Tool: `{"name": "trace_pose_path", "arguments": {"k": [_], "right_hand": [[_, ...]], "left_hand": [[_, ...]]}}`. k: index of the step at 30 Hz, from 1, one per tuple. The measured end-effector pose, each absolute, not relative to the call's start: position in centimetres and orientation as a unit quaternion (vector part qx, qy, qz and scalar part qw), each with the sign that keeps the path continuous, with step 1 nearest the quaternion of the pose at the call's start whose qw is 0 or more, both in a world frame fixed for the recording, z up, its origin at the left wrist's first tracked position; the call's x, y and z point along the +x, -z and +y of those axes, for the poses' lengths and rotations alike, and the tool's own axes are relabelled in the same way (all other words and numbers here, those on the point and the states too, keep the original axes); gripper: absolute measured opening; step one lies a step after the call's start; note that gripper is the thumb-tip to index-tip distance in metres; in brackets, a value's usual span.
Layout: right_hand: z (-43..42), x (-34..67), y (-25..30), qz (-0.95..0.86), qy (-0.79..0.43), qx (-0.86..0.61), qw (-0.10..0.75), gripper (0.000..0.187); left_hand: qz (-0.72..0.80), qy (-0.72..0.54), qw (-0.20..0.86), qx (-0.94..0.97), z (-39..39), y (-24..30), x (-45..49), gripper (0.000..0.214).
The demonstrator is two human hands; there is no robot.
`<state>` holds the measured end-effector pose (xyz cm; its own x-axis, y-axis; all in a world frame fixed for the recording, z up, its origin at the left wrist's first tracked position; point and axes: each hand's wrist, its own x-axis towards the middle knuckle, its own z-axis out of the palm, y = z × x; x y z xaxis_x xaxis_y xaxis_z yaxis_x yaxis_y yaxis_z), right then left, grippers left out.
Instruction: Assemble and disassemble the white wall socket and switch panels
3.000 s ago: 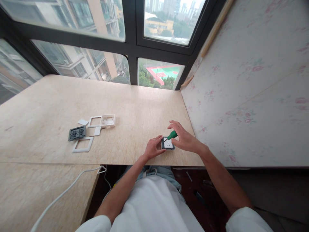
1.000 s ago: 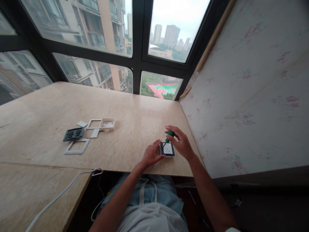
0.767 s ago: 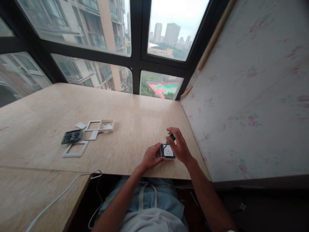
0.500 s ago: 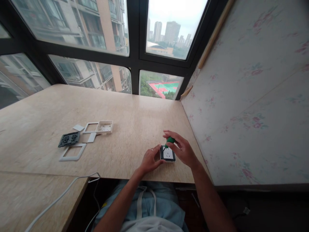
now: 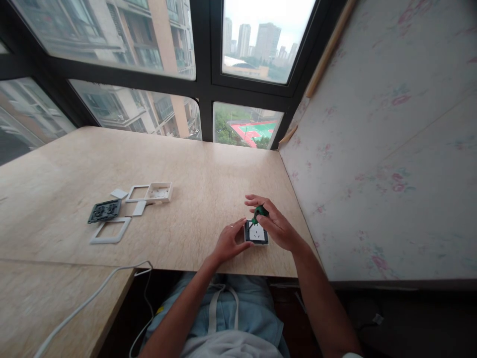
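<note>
A wall socket [image 5: 257, 232] with a white face and dark frame lies face up in a white box near the front edge of the counter. My left hand [image 5: 230, 242] grips it from the left, thumb along the near side and fingers at the far left corner. In my right hand [image 5: 278, 223] is a screwdriver with a green handle [image 5: 260, 214], held between thumb and fingers. Its shaft slants down to the left side of the socket's dark frame. Whether the tip sits in a screw is too small to tell.
To the left on the counter [image 5: 194, 199] lie a dark socket module [image 5: 105, 211], a white frame [image 5: 125, 231], a second white frame [image 5: 128, 200], an open white box [image 5: 160, 200] and small white plates [image 5: 139, 208]. A white cable [image 5: 93, 297] crosses the front left. A papered wall [image 5: 357, 199] rises at right.
The screwdriver handle has turned a little in my right hand, whose fingers have shifted round it. My left hand keeps its hold on the socket. The whole view has shifted slightly.
</note>
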<state>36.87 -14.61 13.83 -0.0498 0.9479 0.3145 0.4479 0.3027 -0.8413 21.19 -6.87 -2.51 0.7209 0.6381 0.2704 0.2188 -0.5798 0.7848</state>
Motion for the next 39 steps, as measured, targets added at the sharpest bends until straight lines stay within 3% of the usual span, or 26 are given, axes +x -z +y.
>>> {"name": "trace_pose_path", "arguments": {"k": [2, 7, 9, 11, 17, 20, 27, 30, 39], "right_hand": [[-14.4, 36.8, -13.6, -0.668, -0.266, -0.519, 0.463, 0.028], [-13.3, 36.4, -12.5, -0.657, -0.053, -0.595, 0.460, 0.017], [-13.2, 36.3, -12.2, -0.657, -0.029, -0.597, 0.459, 0.016], [-13.2, 36.4, -12.1, -0.651, -0.063, -0.584, 0.481, 0.015], [-14.1, 37.6, -12.8, -0.630, -0.316, -0.484, 0.519, 0.030], [-14.3, 38.0, -13.1, -0.634, -0.341, -0.478, 0.502, 0.030], [-13.2, 37.2, -12.5, -0.653, -0.083, -0.592, 0.465, 0.027], [-12.8, 36.8, -12.2, -0.662, -0.040, -0.593, 0.456, 0.025], [-13.6, 38.0, -12.7, -0.633, -0.341, -0.474, 0.509, 0.041]], "left_hand": [[0.258, -0.275, 0.381, 0.844, -6.9, 2.6, 21.2, 0.077], [0.260, -0.272, 0.380, 0.845, -6.9, 2.6, 21.2, 0.077], [0.258, -0.273, 0.381, 0.845, -6.9, 2.5, 21.2, 0.077], [0.254, -0.276, 0.382, 0.845, -6.9, 2.4, 21.2, 0.076], [0.245, -0.286, 0.383, 0.843, -7.0, 2.2, 21.1, 0.076], [0.244, -0.283, 0.386, 0.844, -7.0, 2.1, 21.1, 0.076], [0.254, -0.277, 0.379, 0.846, -7.0, 2.3, 21.1, 0.076], [0.252, -0.278, 0.379, 0.846, -6.9, 2.3, 21.1, 0.076], [0.245, -0.282, 0.382, 0.845, -6.9, 2.3, 21.0, 0.076]]}}
